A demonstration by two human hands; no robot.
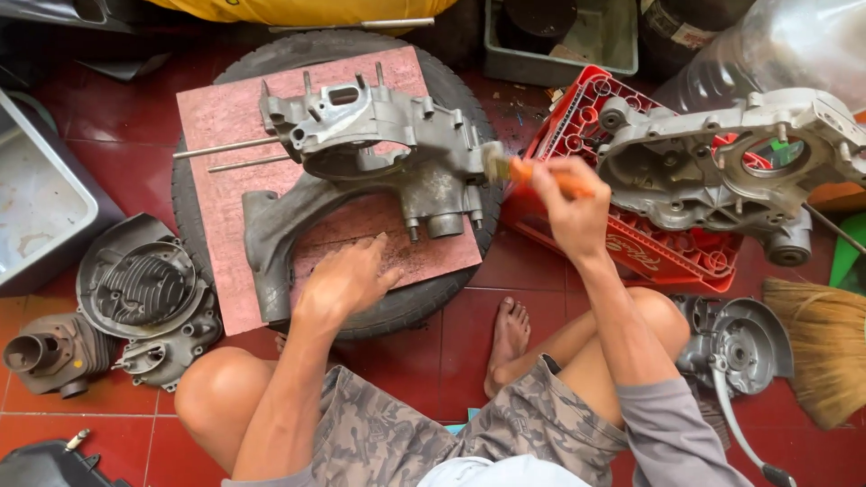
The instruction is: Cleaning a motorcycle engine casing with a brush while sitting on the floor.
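A grey metal engine casing point(379, 153) lies on a pink board point(225, 126), which rests on a black tyre point(451, 81). My right hand point(568, 203) grips a paintbrush point(519, 169) by its orange handle. The bristles touch the casing's right end. My left hand point(347, 280) presses flat on the board, fingers spread, just below the casing's curved arm. Two thin metal rods stick out of the casing to the left.
A second engine casing point(722, 171) sits on a red plastic crate point(649, 252) at right. A finned cylinder cover point(144, 289) and cylinder point(54, 352) lie at left, beside a grey tray point(45, 207). A straw broom point(821, 343) and round metal cover point(735, 347) are at right.
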